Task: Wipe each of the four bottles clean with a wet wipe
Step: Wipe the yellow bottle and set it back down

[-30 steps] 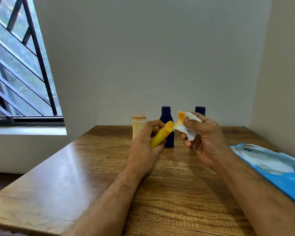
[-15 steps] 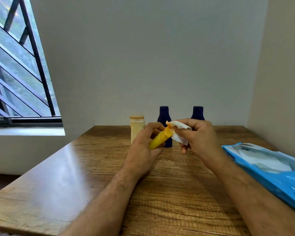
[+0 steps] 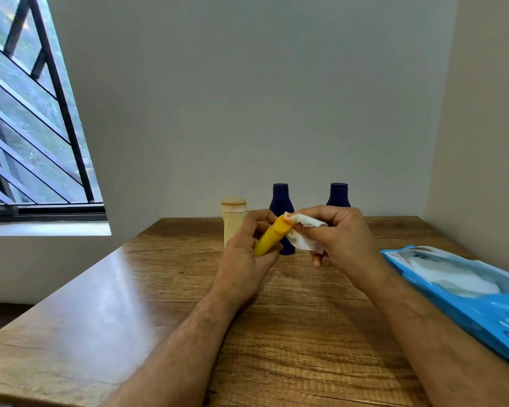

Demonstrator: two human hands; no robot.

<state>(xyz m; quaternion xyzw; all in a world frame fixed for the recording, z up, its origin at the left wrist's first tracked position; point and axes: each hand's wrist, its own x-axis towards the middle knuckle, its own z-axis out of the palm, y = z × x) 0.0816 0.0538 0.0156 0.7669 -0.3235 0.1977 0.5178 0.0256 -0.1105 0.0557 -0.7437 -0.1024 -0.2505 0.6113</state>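
The wooden bench [image 3: 135, 312] runs back to the wall, with bare surface along its left edge and in front of the hands. A blue wipe pack [image 3: 465, 292] lies at the right edge. At the back stand a cream bottle [image 3: 232, 221] and two dark blue bottles [image 3: 282, 201] [image 3: 339, 195] — well apart from the near edge. The left hand [image 3: 244, 257] grips a tilted yellow bottle [image 3: 272, 236] above the bench. The right hand [image 3: 344, 233] pinches a white wet wipe [image 3: 304, 233] — pressed against the bottle's upper end.
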